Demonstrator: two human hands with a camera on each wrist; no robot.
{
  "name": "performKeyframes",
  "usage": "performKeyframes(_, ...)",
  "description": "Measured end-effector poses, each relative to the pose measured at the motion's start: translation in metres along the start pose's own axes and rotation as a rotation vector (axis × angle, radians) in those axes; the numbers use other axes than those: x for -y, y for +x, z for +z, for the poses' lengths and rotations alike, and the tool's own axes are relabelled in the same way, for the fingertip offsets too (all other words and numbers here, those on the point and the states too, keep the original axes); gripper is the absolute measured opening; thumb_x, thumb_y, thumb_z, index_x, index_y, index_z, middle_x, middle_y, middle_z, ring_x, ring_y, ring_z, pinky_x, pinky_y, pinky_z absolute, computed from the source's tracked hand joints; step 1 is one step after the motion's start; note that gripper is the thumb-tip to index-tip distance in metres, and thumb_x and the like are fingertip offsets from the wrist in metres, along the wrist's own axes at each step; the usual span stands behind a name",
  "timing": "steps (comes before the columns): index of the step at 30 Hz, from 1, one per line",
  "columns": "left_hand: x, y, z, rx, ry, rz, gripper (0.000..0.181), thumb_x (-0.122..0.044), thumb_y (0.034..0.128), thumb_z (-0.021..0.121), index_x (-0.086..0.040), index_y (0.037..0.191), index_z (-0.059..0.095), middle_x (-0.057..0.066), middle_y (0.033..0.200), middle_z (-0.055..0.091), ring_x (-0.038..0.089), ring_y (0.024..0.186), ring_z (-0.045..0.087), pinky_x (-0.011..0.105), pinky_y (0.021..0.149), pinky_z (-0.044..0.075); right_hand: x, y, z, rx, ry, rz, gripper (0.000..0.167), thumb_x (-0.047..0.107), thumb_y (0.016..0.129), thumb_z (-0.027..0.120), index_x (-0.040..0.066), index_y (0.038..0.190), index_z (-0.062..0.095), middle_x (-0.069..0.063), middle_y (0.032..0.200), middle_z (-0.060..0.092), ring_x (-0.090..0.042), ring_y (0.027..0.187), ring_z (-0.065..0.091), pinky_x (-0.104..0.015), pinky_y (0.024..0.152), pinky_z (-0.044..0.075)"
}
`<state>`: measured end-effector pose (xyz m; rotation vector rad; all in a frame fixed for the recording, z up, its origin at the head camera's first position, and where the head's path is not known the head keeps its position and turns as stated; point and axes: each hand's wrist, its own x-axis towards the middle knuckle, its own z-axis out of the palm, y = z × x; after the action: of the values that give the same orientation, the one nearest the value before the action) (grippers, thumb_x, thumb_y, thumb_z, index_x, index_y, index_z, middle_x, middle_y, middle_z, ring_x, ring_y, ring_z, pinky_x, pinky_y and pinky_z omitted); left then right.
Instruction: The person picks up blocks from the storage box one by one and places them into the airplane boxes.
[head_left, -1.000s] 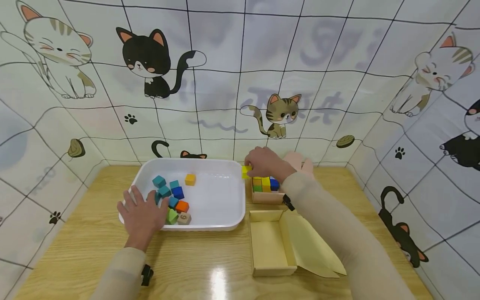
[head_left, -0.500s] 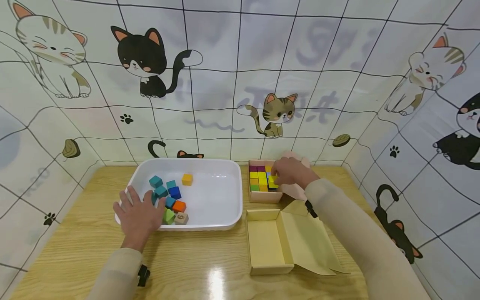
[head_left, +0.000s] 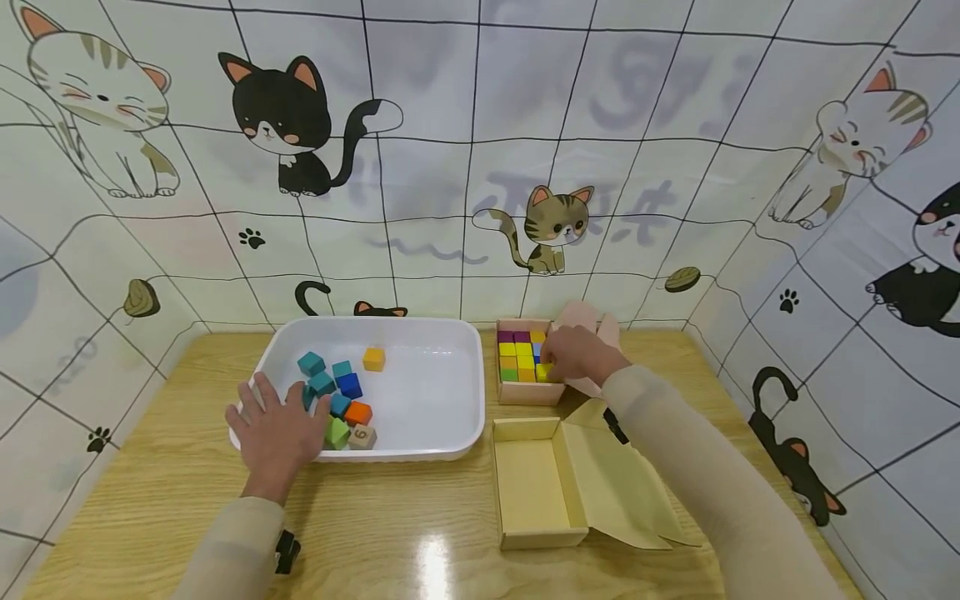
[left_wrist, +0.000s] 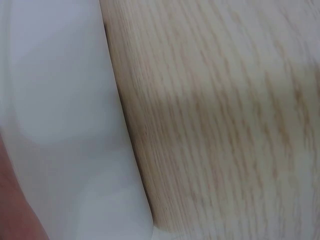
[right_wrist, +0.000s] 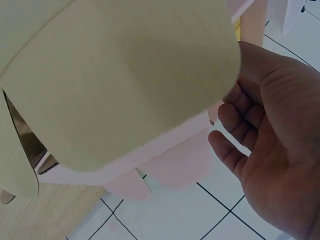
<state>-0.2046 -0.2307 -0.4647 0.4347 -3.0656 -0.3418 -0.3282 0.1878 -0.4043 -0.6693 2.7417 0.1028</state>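
Observation:
My right hand [head_left: 579, 354] is at the pink box [head_left: 527, 396], its fingertips pinching a yellow cube [head_left: 543, 372] set low in the front right corner. Rows of coloured cubes fill the visible part of that box. The right wrist view has curled fingers [right_wrist: 235, 125] of this hand; a cream box flap [right_wrist: 130, 95] hides their tips. My left hand [head_left: 281, 425], fingers spread, rests on the left front rim of a white tray [head_left: 431, 417]. Inside it lie several teal cubes [head_left: 311, 363], a blue cube [head_left: 349, 385], an orange cube [head_left: 358, 412] and others.
In front of the pink box stands an open cream box [head_left: 528, 483], its lid [head_left: 622, 483] folded out to the right beneath my right forearm. A lone yellow-orange cube [head_left: 374, 359] lies towards the tray's back. A cat-print cloth [head_left: 427, 167] encloses the wooden table [head_left: 375, 525].
My right hand has carried the yellow cube from the tray's right rim over to the pink box and lowered it into the front right corner. My left hand stays on the tray.

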Motion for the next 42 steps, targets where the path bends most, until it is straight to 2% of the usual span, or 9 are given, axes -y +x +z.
performKeyframes(6,0.0,0.0,0.001,-0.005,-0.001,0.001,0.068,-0.05,0.0987,0.037,-0.002,0.146,0.036,0.038,0.156,-0.003,0.06,0.142,-0.004,0.074,0.11,0.0,-0.004,0.005,0.009,-0.022,-0.047,-0.021,0.005,0.021,0.082,0.072,0.017,0.083,0.069,0.005,0.063,0.045,-0.016,0.063,0.042,-0.03,0.059,0.031)
performKeyframes(10,0.0,0.0,0.001,-0.011,-0.005,0.0,0.067,-0.05,0.0987,0.037,-0.002,0.146,0.036,0.038,0.156,-0.003,0.06,0.142,-0.003,0.074,0.11,0.0,-0.004,0.005,0.012,-0.032,-0.05,-0.004,0.012,0.022,0.082,0.073,0.015,0.092,0.072,0.002,0.077,0.064,-0.018,0.071,0.051,-0.032,0.067,0.039)
performKeyframes(17,0.001,0.001,0.0,-0.022,0.004,0.001,0.067,-0.05,0.0988,0.037,-0.002,0.145,0.037,0.039,0.156,-0.002,0.06,0.142,-0.002,0.074,0.11,0.001,-0.005,0.008,0.014,-0.044,-0.061,-0.01,0.015,0.023,0.082,0.074,0.014,0.094,0.073,0.001,0.084,0.069,-0.018,0.075,0.054,-0.035,0.073,0.043)
performKeyframes(22,0.001,0.001,0.0,-0.017,-0.001,0.002,0.068,-0.051,0.0988,0.036,-0.002,0.146,0.037,0.038,0.156,-0.002,0.06,0.142,-0.003,0.074,0.11,0.0,-0.005,0.011,0.018,-0.07,-0.09,-0.021,0.01,0.024,0.082,0.074,0.016,0.08,0.069,0.005,0.068,0.06,-0.016,0.067,0.049,-0.033,0.067,0.035)
performKeyframes(26,0.001,0.001,0.001,-0.013,-0.008,0.004,0.069,-0.052,0.0991,0.035,-0.002,0.146,0.036,0.039,0.156,-0.002,0.06,0.142,-0.004,0.074,0.11,-0.001,-0.003,0.011,0.023,-0.106,-0.112,-0.045,0.034,0.026,0.084,0.076,0.018,0.059,0.053,0.007,0.053,0.035,-0.014,0.058,0.037,-0.034,0.065,0.027)
performKeyframes(30,0.001,0.0,0.001,-0.009,-0.014,0.008,0.069,-0.051,0.0992,0.035,-0.001,0.146,0.036,0.039,0.156,-0.002,0.06,0.142,-0.004,0.074,0.11,-0.001,-0.003,0.011,0.027,-0.135,-0.109,-0.051,0.044,0.025,0.084,0.076,0.018,0.054,0.044,0.006,0.051,0.025,-0.014,0.058,0.032,-0.036,0.067,0.025)
performKeyframes(35,0.0,0.0,0.001,-0.008,-0.01,0.003,0.069,-0.051,0.0991,0.036,-0.001,0.146,0.036,0.039,0.156,-0.002,0.06,0.142,-0.003,0.074,0.111,0.0,-0.006,0.009,0.025,-0.149,-0.069,0.008,0.02,0.032,0.087,0.073,0.013,0.08,0.068,0.005,0.068,0.055,-0.02,0.073,0.047,-0.038,0.074,0.037)
performKeyframes(38,0.0,0.0,0.001,-0.008,-0.01,-0.002,0.069,-0.052,0.099,0.036,-0.001,0.146,0.036,0.038,0.156,-0.002,0.06,0.142,-0.003,0.074,0.111,0.0,-0.004,0.006,0.021,-0.175,-0.059,0.07,0.031,0.039,0.09,0.068,0.015,0.109,0.071,0.002,0.096,0.07,-0.023,0.091,0.055,-0.043,0.084,0.045)
performKeyframes(42,0.001,0.0,0.002,-0.011,-0.011,-0.001,0.069,-0.052,0.0991,0.035,-0.002,0.146,0.037,0.038,0.156,-0.003,0.06,0.142,-0.004,0.074,0.11,0.0,0.004,-0.001,0.014,-0.198,-0.063,0.131,0.05,0.047,0.092,0.062,0.01,0.125,0.064,-0.007,0.118,0.068,-0.03,0.105,0.057,-0.049,0.092,0.046)
